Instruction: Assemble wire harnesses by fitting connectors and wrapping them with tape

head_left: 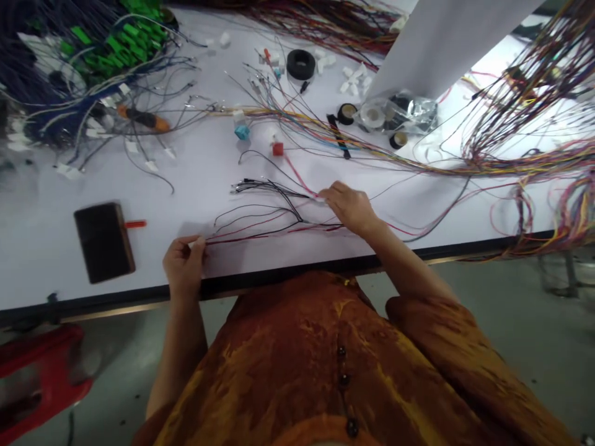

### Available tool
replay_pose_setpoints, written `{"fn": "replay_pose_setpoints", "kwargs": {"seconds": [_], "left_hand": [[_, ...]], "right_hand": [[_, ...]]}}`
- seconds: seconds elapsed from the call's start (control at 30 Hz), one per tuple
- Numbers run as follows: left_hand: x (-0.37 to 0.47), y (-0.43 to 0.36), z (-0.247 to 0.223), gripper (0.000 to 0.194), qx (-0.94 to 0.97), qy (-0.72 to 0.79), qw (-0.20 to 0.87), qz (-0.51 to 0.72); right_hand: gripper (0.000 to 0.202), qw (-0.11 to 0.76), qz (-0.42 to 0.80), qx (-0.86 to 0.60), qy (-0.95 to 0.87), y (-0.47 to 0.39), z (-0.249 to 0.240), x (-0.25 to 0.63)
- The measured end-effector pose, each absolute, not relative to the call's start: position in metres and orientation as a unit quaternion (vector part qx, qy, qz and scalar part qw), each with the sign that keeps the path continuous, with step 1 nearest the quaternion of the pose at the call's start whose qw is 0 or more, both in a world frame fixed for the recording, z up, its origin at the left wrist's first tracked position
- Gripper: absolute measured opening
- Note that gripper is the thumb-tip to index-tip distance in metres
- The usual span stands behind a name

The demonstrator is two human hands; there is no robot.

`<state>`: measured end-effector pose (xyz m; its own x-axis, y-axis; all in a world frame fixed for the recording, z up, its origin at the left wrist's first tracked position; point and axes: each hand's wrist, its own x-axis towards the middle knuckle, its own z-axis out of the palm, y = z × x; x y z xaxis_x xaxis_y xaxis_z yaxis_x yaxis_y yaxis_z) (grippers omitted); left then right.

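Near the tabletop's (279, 260) front edge, the left hand (185, 265) pinches the ends of thin wires (260, 226), while the right hand (349, 207) pinches them further along, seemingly to stretch them flat. A black block (105, 241) lies left, tape rolls (372, 114) toward the far edge.

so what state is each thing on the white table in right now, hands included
left hand: shut, pinching the end of the thin red and black wires
right hand: fingers closed on the same wires further along
thin red and black wires: lying slack, fanned out on the white table
black tape roll: lying flat
dark rectangular block: lying flat, untouched
red cube connector: loose among wires
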<state>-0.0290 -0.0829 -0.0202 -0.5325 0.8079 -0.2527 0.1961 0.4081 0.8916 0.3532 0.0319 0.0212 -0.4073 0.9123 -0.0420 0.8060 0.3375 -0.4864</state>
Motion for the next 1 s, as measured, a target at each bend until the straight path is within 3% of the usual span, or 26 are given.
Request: {"fn": "replay_pose_setpoints", "kwargs": {"seconds": [0.1, 0.3, 0.4, 0.5, 0.6, 0.77, 1.0], "left_hand": [[-0.029, -0.085, -0.019, 0.017, 0.383, 0.782, 0.301, 0.389], [-0.033, -0.085, -0.017, 0.013, 0.514, 0.804, 0.187, 0.234], [-0.041, -0.082, -0.023, 0.022, 0.563, 0.807, 0.104, 0.143], [-0.037, -0.079, -0.027, 0.034, 0.613, 0.770, 0.044, 0.172], [-0.017, -0.077, -0.028, 0.032, 0.687, 0.680, 0.038, 0.253], [0.018, -0.070, -0.038, 0.021, 0.782, 0.567, 0.077, 0.248], [0.018, -0.062, -0.051, 0.018, 0.784, 0.568, 0.060, 0.242]], "right_hand": [[0.030, 0.019, 0.221, -0.495, -0.840, 0.014, 0.016, 0.375], [0.026, 0.036, 0.212, -0.524, -0.824, -0.010, 0.009, 0.385], [0.019, 0.064, 0.253, -0.517, -0.815, -0.003, 0.009, 0.391], [0.020, 0.168, 0.241, -0.560, -0.774, 0.025, 0.008, 0.414], [0.021, 0.201, 0.158, -0.653, -0.713, 0.069, 0.006, 0.448], [0.027, 0.137, 0.056, -0.753, -0.641, 0.129, 0.001, 0.489], [0.031, 0.023, 0.051, -0.712, -0.700, 0.161, 0.000, 0.483]]}}
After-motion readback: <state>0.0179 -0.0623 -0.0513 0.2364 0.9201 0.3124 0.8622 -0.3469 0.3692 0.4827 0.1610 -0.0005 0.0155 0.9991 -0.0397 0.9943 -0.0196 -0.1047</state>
